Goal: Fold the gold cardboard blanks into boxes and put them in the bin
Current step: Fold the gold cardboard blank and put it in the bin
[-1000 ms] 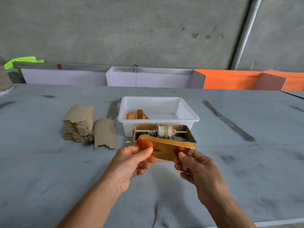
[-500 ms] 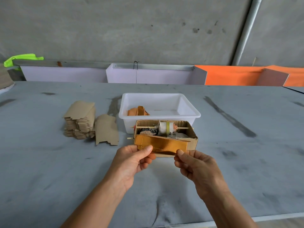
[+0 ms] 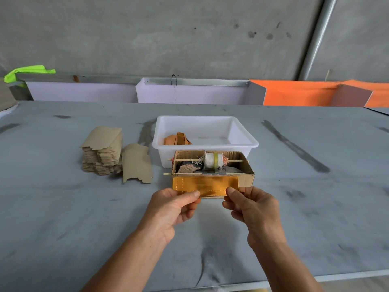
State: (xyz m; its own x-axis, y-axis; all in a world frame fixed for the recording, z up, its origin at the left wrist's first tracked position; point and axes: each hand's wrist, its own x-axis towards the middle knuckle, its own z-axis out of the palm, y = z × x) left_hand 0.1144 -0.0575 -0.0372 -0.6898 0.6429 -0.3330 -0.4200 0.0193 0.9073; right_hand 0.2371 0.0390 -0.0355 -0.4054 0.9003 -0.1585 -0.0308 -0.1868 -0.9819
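Grey concrete wall at the back, pipe running up at right; grey bench (image 3: pixel 63 207) fills the head view, stained with dark streaks; white and orange panels line its far edge, a lime-green scrap at far left.

White plastic bin (image 3: pixel 242 142) sits at bench centre, away from the person; folded gold boxes (image 3: pixel 176 140) lie in its left near corner, rest of the floor bare.

Open brown cardboard box (image 3: pixel 245 175) stands just in front of the bin, touching or nearly so; inside it a white roll (image 3: pixel 212 160) threaded on a thin stick, plus dark scraps.

Stack of blanks (image 3: pixel 101 152) rests left of the bin, brown sides up; one loose blank (image 3: pixel 136 163) lies beside the stack on its right.

Gold blank (image 3: pixel 204 185) held upright against the near face of the cardboard box, shiny side toward the camera, stitched-looking crease lines visible; left hand (image 3: pixel 172 207) pinches its lower left corner between thumb and fingers; right hand (image 3: pixel 250 205) pinches its lower right edge the same way; both forearms bare.
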